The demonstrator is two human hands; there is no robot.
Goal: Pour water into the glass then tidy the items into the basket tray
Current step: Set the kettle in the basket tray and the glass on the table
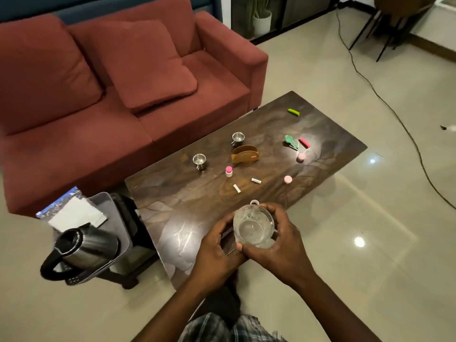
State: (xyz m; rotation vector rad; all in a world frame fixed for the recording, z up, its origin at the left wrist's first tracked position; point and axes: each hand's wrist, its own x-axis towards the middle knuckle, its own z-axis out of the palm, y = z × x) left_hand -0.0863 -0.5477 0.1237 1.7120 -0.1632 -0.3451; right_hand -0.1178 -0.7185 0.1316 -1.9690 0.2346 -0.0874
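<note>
Gripping the clear round drinking glass [254, 227] with both hands at the near edge of the dark wood-grain table [187, 206], left hand [217, 253] and right hand [281, 248] curled round its sides. It stands upright, mouth up toward the camera. The hands hide the base, so can't tell if it's lifted or holds water

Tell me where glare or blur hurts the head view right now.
Head view: a glare patch washes the table round the pink round item; bright spots on the floor; the kettle at the left is softly blurred; the glass in the left hand and right hand reads clearly.
</note>
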